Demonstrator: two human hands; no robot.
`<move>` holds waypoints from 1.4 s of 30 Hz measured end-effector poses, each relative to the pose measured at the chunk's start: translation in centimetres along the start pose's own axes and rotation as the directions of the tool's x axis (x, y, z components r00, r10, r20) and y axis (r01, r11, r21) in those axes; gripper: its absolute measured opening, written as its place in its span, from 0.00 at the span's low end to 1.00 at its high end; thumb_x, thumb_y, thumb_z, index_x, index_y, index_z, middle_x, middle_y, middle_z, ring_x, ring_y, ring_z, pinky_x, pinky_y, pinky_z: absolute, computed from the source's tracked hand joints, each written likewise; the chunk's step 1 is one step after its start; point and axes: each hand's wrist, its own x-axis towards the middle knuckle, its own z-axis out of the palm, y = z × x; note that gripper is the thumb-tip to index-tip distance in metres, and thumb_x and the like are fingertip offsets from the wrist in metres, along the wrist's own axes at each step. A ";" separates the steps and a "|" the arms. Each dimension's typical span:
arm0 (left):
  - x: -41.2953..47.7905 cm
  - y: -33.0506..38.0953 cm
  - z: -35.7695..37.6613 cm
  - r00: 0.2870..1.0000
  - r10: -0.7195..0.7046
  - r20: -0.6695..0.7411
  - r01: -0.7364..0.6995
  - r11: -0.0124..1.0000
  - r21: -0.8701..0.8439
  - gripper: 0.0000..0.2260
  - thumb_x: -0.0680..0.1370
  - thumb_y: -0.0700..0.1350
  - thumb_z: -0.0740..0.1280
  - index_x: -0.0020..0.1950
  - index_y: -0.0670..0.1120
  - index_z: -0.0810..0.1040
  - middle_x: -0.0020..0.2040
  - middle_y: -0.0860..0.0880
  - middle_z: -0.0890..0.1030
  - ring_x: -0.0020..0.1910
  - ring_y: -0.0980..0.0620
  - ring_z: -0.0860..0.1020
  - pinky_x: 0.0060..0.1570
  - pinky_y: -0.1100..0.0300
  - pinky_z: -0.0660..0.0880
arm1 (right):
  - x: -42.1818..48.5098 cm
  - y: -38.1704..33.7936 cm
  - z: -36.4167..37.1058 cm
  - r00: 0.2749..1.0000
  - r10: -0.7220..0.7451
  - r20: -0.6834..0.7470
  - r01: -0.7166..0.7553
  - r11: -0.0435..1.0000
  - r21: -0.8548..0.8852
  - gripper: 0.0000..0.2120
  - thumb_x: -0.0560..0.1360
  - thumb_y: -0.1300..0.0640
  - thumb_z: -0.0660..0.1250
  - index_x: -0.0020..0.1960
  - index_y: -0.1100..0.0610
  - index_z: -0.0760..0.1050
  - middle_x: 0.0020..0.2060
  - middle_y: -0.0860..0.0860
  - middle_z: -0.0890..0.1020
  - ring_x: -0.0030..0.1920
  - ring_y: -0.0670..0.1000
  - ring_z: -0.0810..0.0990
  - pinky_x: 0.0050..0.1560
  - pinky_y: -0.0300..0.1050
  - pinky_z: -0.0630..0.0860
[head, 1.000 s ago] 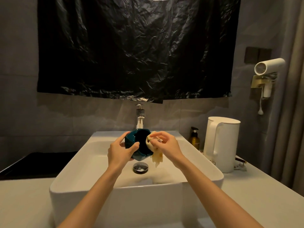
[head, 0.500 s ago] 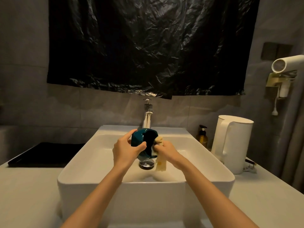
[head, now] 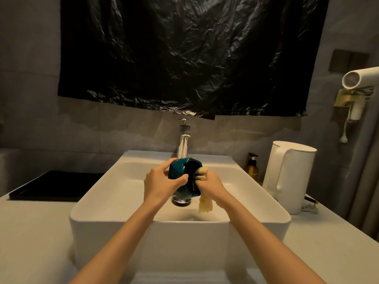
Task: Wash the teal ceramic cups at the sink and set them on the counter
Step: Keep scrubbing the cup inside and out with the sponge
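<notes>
scrub step | teal glazed ceramic cup (head: 178,171) lay on its side above the white rectangular sink (head: 98,203), axis left-right, mouth facing right | left hand (head: 159,186) fingers curled round its body | right hand (head: 212,186) fingers bunched a pale yellow cloth (head: 202,173) at the mouth

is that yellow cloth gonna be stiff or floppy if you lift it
Probably floppy: the cloth hangs limp below the right hand. Likely soft too, since it bunches up against the cup. It may be wet, being used over the sink.
</notes>
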 end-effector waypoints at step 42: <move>0.1 -0.3 0.0 0.954 -0.225 0.200 0.230 0.973 -0.005 0.24 0.70 0.46 0.74 0.65 0.50 0.75 0.57 0.44 0.80 0.48 0.46 0.78 0.32 0.54 0.80 | 0.0 1.3 -0.9 0.994 -0.085 0.068 0.093 0.988 -0.121 0.09 0.74 0.66 0.67 0.53 0.57 0.74 0.48 0.53 0.79 0.50 0.53 0.78 0.44 0.39 0.76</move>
